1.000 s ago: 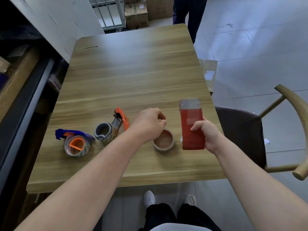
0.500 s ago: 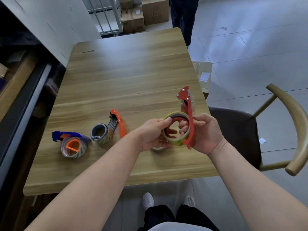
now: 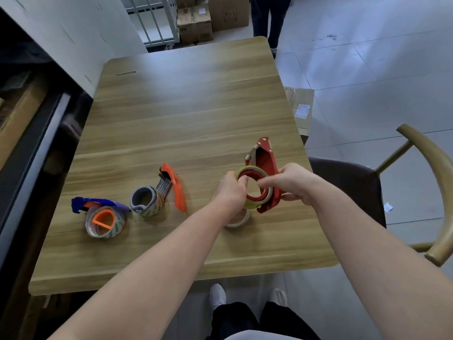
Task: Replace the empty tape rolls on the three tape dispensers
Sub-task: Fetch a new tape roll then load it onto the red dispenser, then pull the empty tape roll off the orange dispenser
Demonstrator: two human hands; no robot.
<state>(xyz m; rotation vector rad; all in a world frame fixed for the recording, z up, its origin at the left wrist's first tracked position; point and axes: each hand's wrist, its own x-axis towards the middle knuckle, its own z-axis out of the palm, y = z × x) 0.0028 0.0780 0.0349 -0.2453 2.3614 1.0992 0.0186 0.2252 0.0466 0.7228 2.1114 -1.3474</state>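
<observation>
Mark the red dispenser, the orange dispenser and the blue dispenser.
red dispenser (image 3: 266, 159), head view, on its upper body just below the blade.
orange dispenser (image 3: 177, 191), head view, on its curved handle.
blue dispenser (image 3: 78, 203), head view, on its blue end.

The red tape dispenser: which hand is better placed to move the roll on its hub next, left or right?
Left, probably. The left hand pinches the tape roll at its rim, while the right hand grips the red dispenser and holds it above the table, so it is busy.
</observation>
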